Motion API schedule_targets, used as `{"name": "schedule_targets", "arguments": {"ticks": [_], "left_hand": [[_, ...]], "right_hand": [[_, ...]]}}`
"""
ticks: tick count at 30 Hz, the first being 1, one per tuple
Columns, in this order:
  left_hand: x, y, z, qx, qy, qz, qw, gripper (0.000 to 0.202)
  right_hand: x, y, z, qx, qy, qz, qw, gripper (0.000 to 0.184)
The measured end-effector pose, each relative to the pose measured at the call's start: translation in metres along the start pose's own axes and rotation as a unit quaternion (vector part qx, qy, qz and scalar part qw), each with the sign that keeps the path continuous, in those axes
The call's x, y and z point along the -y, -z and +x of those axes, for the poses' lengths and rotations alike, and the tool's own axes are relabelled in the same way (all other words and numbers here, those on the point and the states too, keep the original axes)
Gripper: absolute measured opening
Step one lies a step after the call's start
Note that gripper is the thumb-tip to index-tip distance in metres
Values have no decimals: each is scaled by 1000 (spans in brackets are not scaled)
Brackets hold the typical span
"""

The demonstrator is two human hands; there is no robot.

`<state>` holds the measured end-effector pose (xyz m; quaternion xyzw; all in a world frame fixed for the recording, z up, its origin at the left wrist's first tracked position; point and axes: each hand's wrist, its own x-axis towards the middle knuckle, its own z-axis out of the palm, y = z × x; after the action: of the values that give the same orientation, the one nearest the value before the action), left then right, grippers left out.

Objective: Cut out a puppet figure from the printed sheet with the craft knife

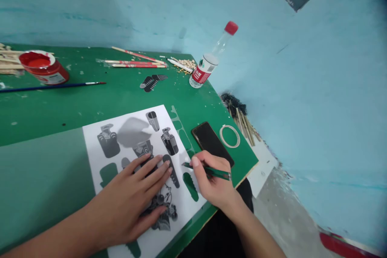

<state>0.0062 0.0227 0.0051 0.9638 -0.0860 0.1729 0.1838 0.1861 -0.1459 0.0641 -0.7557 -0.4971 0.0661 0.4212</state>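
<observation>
A white sheet point(121, 127) printed with grey and black figures lies on the green table, with several shapes cut out so that green shows through. My left hand point(142, 193) rests flat on the sheet, fingers stretched out, covering part of the print. In my right hand point(213, 177) a slim craft knife point(217, 172) is gripped like a pen. Its pointed tip is over the sheet's right edge, near a printed dark strip and a cut-out hole. Whether the tip touches the paper I cannot tell.
Beyond my right hand lie a black phone point(210, 139) and a white ring point(229, 136). A red-capped bottle point(202, 73) stands at the back corner near small cut-outs point(151, 82). At left are a red paint jar point(45, 70), a paintbrush point(60, 86) and sticks point(10, 64).
</observation>
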Motion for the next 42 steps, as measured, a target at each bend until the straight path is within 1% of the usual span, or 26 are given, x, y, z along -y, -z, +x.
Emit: {"name": "schedule_targets", "arguments": {"ticks": [4,7,9,11,13,17,19,22,25,27,31,36,39,42], "left_hand": [[0,1,2,-8,-2,6,1000,65],[1,1,4,-12,-10,16,1000,62],[2,1,5,-14,-14,26,999,60],[2,0,5,-11,-14,32,999,59],[1,0,4,-11,-5,29,1000,60],[1,1,4,-8,-11,29,999,58],[2,2,5,-6,-16,34,999,57],[2,2,5,-5,-14,33,999,58],[1,1,5,2,-7,21,1000,60],[1,0,4,4,-5,17,1000,60],[1,-1,3,7,0,10,1000,60],[0,-4,0,1,16,-8,1000,66],[-1,-4,1,10,16,3,1000,63],[-2,-4,1,6,26,2,1000,64]], "right_hand": [[-6,-8,-7,-12,-12,-32,999,36],[-10,-12,-12,-19,-6,-81,997,30],[-12,-14,-14,-23,-3,-127,992,30],[-13,-14,-16,-20,-2,-166,986,37],[-12,-13,-17,0,-9,-181,983,42],[-8,-7,-20,71,-45,-178,981,41],[-7,-4,-22,90,-51,-175,979,39],[-7,-5,-21,73,-33,-146,986,36],[-9,-13,-16,29,-16,-100,994,38],[-11,-21,-10,15,-26,-81,996,39],[-14,-32,-3,25,-54,-73,996,40],[-18,-38,-6,15,-39,-83,996,40],[-19,-38,-8,22,-40,-80,996,39],[-20,-37,-8,31,-25,-75,996,37]]}}
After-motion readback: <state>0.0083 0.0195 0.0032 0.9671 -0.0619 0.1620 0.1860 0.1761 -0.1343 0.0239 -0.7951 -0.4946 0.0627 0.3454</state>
